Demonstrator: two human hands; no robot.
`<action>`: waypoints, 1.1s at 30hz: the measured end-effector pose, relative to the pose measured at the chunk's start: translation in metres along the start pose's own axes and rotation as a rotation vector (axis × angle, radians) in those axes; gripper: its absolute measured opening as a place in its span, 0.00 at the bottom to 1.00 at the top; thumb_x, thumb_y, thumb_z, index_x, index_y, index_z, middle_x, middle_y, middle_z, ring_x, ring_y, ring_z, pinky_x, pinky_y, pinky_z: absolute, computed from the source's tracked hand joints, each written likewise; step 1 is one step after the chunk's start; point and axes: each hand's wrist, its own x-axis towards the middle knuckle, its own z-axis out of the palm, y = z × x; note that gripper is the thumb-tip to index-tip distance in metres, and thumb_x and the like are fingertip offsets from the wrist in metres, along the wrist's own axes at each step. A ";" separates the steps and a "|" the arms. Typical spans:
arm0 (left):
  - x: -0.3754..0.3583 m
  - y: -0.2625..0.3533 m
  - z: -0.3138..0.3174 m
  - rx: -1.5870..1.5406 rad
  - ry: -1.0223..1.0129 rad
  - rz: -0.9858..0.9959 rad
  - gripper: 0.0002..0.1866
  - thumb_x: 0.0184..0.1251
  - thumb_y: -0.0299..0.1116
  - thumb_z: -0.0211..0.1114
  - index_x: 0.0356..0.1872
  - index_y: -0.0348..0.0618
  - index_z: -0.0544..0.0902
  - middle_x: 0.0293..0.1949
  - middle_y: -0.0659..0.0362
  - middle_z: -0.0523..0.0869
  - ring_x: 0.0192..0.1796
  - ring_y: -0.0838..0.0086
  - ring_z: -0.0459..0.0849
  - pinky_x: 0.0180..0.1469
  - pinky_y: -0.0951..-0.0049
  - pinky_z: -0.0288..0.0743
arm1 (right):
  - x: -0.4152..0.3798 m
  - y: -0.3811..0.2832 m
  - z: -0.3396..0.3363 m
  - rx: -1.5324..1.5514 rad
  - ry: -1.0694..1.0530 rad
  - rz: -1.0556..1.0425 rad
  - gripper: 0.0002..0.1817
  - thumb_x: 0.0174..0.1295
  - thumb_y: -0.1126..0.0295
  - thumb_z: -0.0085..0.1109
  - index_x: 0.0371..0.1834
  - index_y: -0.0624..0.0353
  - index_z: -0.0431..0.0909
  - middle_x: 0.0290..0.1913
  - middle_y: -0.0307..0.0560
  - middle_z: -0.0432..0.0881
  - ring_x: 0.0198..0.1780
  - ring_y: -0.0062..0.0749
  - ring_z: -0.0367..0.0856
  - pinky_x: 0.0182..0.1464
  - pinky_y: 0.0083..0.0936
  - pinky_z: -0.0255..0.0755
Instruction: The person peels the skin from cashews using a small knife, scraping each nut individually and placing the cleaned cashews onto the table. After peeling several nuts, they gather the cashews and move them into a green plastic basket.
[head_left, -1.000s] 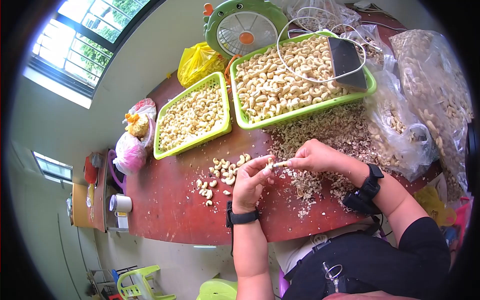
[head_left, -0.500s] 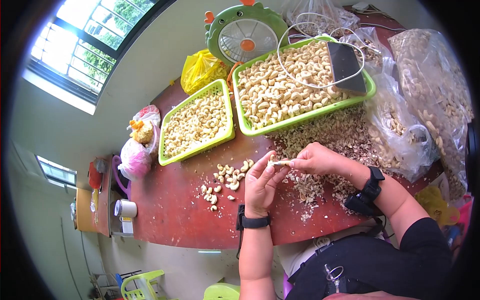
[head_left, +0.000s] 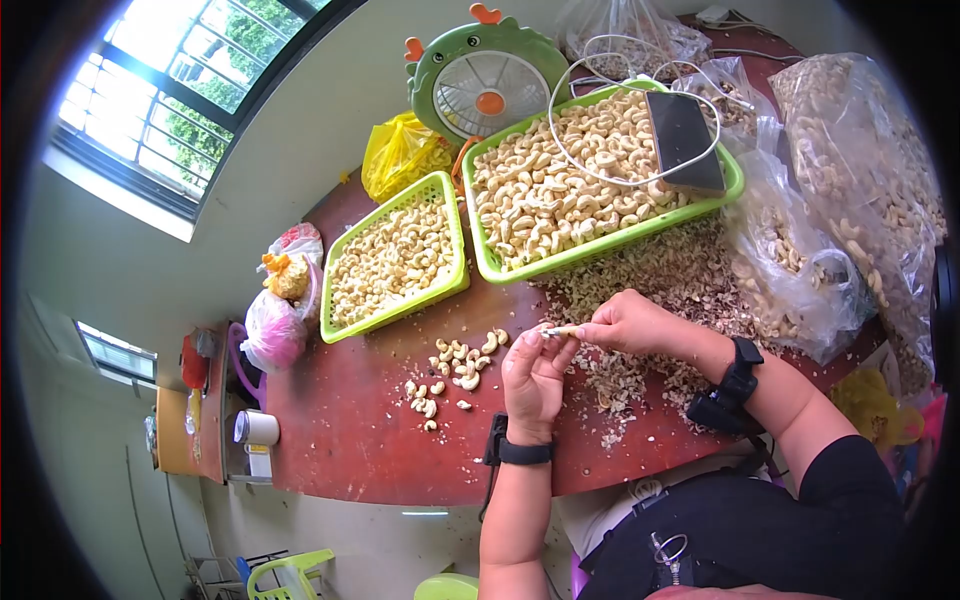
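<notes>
My left hand [head_left: 534, 388] is closed in a pinch around a cashew nut [head_left: 543, 329], mostly covered by the fingertips. My right hand [head_left: 628, 322] grips a small knife [head_left: 563, 330] with a pale handle, its tip at the nut. Both hands meet above the red table [head_left: 390, 455]. Left of them lies a loose group of peeled cashews [head_left: 465, 366]. Beneath and behind my right forearm spreads a heap of skin flakes [head_left: 650, 275].
A small green basket [head_left: 400, 309] and a larger one [head_left: 600, 236] hold cashews; a phone [head_left: 686, 140] with a white cable lies on the larger. Behind stand a green fan [head_left: 488, 80] and a yellow bag [head_left: 400, 155]. Clear bags of cashews [head_left: 850, 170] line the right side.
The left fingers have closed in more around the nut, and the left hand has shifted slightly right and down in view. The right hand keeps the knife at the nut. The view has tilted a little.
</notes>
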 end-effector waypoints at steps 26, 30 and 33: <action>0.001 -0.004 0.006 0.112 0.180 0.118 0.09 0.61 0.23 0.52 0.42 0.35 0.72 0.38 0.52 0.79 0.42 0.62 0.79 0.46 0.62 0.77 | 0.002 0.005 0.006 -0.015 0.056 -0.059 0.23 0.55 0.52 0.51 0.16 0.62 0.76 0.09 0.40 0.69 0.12 0.20 0.64 0.17 0.21 0.60; 0.001 -0.003 0.005 0.133 0.181 0.117 0.10 0.60 0.22 0.52 0.43 0.34 0.72 0.38 0.52 0.79 0.44 0.59 0.79 0.46 0.62 0.77 | 0.002 0.004 0.005 -0.077 0.063 -0.091 0.23 0.55 0.52 0.51 0.15 0.62 0.76 0.08 0.41 0.69 0.12 0.21 0.65 0.17 0.22 0.60; 0.001 -0.004 0.006 0.136 0.188 0.118 0.10 0.60 0.22 0.51 0.43 0.34 0.72 0.38 0.52 0.79 0.44 0.60 0.79 0.46 0.61 0.77 | 0.002 0.004 0.006 -0.059 0.073 -0.094 0.23 0.55 0.52 0.51 0.15 0.62 0.76 0.08 0.41 0.68 0.12 0.21 0.65 0.17 0.22 0.60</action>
